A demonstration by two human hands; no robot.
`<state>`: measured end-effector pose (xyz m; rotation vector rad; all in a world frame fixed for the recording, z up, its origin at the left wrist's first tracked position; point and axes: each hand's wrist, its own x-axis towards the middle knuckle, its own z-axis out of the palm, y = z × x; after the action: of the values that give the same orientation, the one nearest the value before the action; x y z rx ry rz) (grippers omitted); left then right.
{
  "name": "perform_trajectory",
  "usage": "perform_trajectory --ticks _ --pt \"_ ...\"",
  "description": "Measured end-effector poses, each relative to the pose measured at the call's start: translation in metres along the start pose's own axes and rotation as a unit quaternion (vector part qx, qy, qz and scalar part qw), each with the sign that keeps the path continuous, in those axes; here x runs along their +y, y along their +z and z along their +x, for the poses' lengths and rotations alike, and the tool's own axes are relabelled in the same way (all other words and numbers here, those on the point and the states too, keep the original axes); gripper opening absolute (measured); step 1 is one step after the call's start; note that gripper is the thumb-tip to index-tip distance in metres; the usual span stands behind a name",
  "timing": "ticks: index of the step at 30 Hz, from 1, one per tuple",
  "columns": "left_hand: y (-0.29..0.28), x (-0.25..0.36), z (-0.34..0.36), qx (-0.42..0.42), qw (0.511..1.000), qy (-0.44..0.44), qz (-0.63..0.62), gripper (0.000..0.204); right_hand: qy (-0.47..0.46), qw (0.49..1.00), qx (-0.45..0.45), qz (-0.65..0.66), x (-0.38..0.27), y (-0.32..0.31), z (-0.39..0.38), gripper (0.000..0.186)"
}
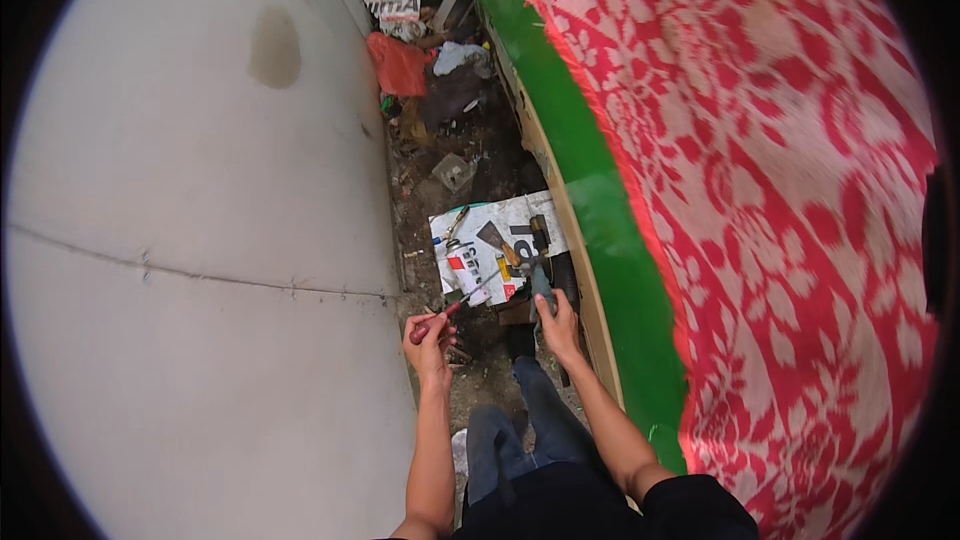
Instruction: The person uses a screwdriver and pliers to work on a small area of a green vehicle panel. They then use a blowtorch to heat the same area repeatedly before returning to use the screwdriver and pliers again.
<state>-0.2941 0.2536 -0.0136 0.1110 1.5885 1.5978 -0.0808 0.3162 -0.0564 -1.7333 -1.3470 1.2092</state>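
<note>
My left hand (431,348) is closed around the dark red handle of a screwdriver (424,331), its thin shaft pointing up and to the right. In my right hand (559,324) is a tool with a grey-green handle (543,283); its working end is too unclear to name. Both hands are at the near edge of a white printed sheet (443,229) on the ground. On that sheet lie a putty knife (493,237) with a wooden handle, a small yellow piece (503,268), a brass-coloured tool (456,223) and a dark block-like item (540,231).
A pale panel (200,240) rises along the left. On the right, a red-and-white patterned cloth (790,190) hangs over a green surface (600,230). Litter fills the narrow gap beyond, with a red-orange plastic bag (397,66) and a clear plastic container (454,172).
</note>
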Motion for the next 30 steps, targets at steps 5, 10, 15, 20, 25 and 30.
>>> perform_trajectory --ticks 5,10,15,20,25,30 --pt "0.031 -0.053 0.061 0.028 0.996 -0.071 -0.054 0.027 -0.012 0.997 0.013 -0.069 0.062 0.051 0.093 0.046" --pt "0.057 -0.112 0.115 0.080 0.993 -0.062 -0.064 0.030 0.006 0.994 -0.032 -0.103 0.093 0.091 0.157 0.045" --pt "0.078 -0.157 0.149 0.069 0.996 0.012 -0.055 0.032 -0.022 0.994 -0.029 -0.107 0.123 0.125 0.195 0.045" --pt "0.090 -0.182 0.163 0.017 0.999 0.037 -0.015 0.028 -0.039 0.991 -0.029 -0.121 0.133 0.142 0.213 0.045" --pt "0.097 -0.201 0.167 -0.051 0.991 0.040 0.121 0.034 -0.087 0.989 -0.032 -0.117 0.140 0.143 0.215 0.047" --pt "0.105 -0.219 0.178 -0.087 0.974 0.081 0.193 0.045 -0.110 0.984 -0.038 -0.139 0.138 0.141 0.210 0.056"
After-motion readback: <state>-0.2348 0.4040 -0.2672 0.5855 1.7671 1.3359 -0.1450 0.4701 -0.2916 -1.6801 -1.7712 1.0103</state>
